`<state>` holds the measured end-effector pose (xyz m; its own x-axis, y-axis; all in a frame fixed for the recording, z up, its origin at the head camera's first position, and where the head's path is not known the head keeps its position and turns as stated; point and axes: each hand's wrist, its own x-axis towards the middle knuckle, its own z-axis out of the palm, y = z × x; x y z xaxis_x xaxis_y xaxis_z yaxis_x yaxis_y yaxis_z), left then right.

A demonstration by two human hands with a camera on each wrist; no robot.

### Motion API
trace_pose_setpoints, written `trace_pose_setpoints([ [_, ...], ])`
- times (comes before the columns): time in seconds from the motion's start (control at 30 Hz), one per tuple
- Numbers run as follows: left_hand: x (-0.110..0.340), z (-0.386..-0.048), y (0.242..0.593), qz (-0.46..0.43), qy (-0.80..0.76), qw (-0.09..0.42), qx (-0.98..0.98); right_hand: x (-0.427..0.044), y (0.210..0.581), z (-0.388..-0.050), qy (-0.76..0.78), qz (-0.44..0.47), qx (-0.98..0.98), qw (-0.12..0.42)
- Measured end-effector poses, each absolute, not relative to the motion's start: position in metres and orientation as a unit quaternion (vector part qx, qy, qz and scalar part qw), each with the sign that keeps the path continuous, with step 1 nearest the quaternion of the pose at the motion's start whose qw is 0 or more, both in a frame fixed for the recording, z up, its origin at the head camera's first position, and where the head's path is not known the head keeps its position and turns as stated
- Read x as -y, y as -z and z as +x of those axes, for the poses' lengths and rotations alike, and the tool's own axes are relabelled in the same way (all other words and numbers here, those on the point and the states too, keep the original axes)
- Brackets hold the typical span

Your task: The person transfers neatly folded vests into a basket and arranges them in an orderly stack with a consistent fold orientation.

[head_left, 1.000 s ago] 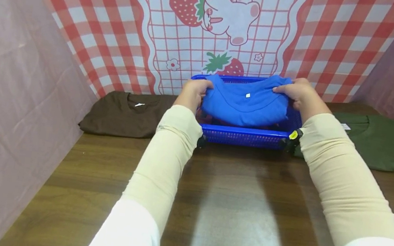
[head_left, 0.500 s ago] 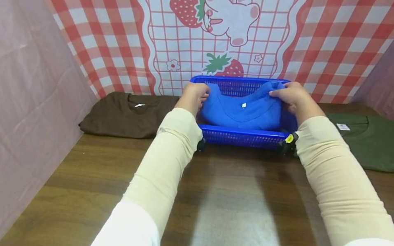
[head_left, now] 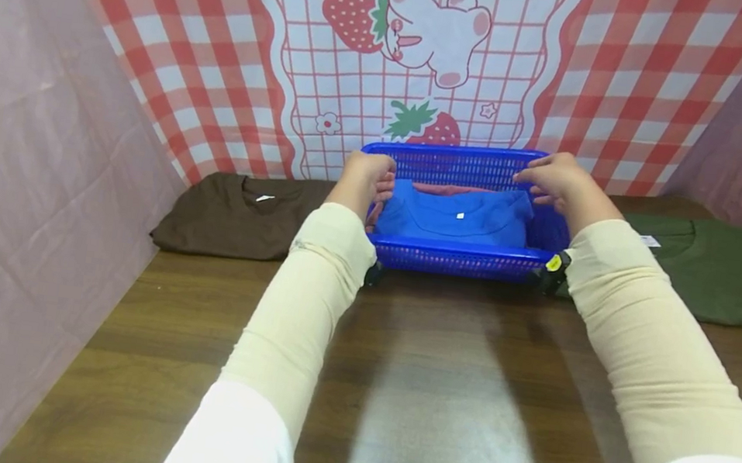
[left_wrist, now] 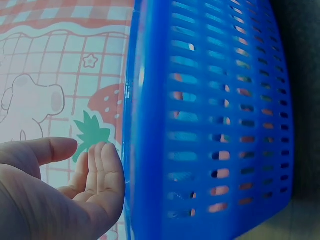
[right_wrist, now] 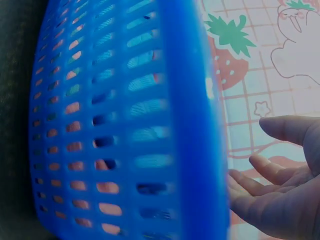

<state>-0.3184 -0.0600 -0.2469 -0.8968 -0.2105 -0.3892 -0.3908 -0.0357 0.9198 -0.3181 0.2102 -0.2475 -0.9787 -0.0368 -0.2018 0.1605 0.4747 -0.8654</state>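
Observation:
A folded blue T-shirt (head_left: 454, 215) lies inside a blue plastic basket (head_left: 455, 260), its neckline and small white label facing up. Pinkish-red cloth (head_left: 447, 190) peeks out behind and beneath it. My left hand (head_left: 369, 175) hovers over the basket's left end, and the left wrist view shows its fingers (left_wrist: 107, 170) loosely bent with nothing between them and the thumb. Above the right end is my right hand (head_left: 557, 179); in the right wrist view its fingers (right_wrist: 272, 170) are spread and hold nothing. Both hands are apart from the T-shirt.
A folded dark brown T-shirt (head_left: 239, 218) lies left of the basket on the wooden table (head_left: 244, 340). To the right is a folded dark green T-shirt (head_left: 725, 270). A red-checked strawberry cloth (head_left: 439, 37) hangs behind, with pinkish cloth walls on both sides.
The blue T-shirt has gone down from the grip of both hands and now lies flat in the basket. Both hands have let go of it, and the right fingers have spread.

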Motion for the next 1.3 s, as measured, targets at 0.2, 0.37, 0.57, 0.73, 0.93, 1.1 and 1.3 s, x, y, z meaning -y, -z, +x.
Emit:
trace_pose_setpoints([
  [0.2,0.061,-0.315,0.249,-0.180,-0.639,0.073,-0.745,-0.213,0.243,-0.314,0.529,0.019,-0.844,0.088],
  [0.37,0.063,-0.310,0.245,-0.140,-0.666,0.084,-0.728,-0.214,0.240,-0.308,0.512,0.007,-0.856,0.070],
  [0.57,0.065,-0.304,0.240,-0.115,-0.680,0.103,-0.716,-0.211,0.239,-0.299,0.489,-0.005,-0.870,0.062],
  [0.73,0.067,-0.299,0.238,-0.092,-0.673,0.103,-0.726,-0.212,0.238,-0.291,0.499,-0.019,-0.865,0.052],
  [0.93,0.069,-0.293,0.237,-0.065,-0.666,0.093,-0.737,-0.218,0.239,-0.281,0.522,-0.024,-0.851,0.040],
  [1.1,0.070,-0.285,0.234,-0.048,-0.663,0.073,-0.744,-0.222,0.239,-0.272,0.531,-0.026,-0.847,0.026],
  [1.3,0.069,-0.275,0.230,-0.042,-0.671,0.054,-0.738,-0.228,0.239,-0.261,0.572,-0.032,-0.820,0.014],
])
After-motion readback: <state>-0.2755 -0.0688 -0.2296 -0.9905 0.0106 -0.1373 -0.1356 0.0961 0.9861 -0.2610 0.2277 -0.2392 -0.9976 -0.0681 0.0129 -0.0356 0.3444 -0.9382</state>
